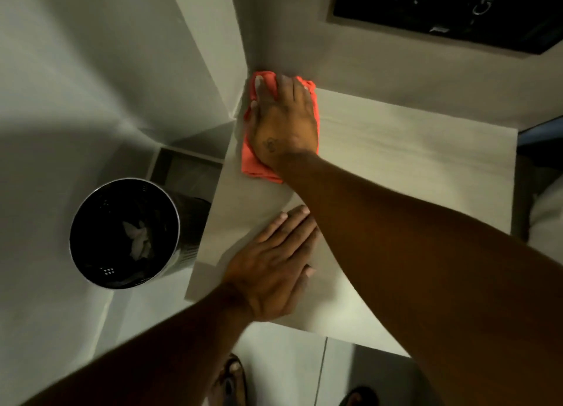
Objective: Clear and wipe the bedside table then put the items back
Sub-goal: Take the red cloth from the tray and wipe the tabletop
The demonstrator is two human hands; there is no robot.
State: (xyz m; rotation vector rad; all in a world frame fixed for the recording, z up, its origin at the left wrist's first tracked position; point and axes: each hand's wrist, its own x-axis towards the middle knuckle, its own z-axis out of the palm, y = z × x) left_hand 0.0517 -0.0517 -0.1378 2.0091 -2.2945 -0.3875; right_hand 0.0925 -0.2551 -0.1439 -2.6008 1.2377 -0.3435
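Head view, looking straight down: a pale, rectangular bedside worktop (396, 168) is seen set into the corner of a white-walled room, its surface bare of any items. The right hand (283, 122) is pressed flat, fingers spread, on a crumpled orange-red cleaning cloth (256, 165), which is trapped under the palm rather than clutched. The cloth is held at the far left corner of the worktop, touching the back wall, probably so that the corner is reached by the wipe. The left hand (274, 268) is laid open and empty, palm down, on the near left edge of the worktop, apparently as a brace while the body is leaned forward (nothing is gripped by it). A round, shiny metal waste bin (125, 233) with crumpled white paper inside is seen on the floor just beside the worktop's left side. A dark framed panel (451, 12) is seen on the wall above. The clearing appears done and the wiping under way; the items to be put back are not in view.
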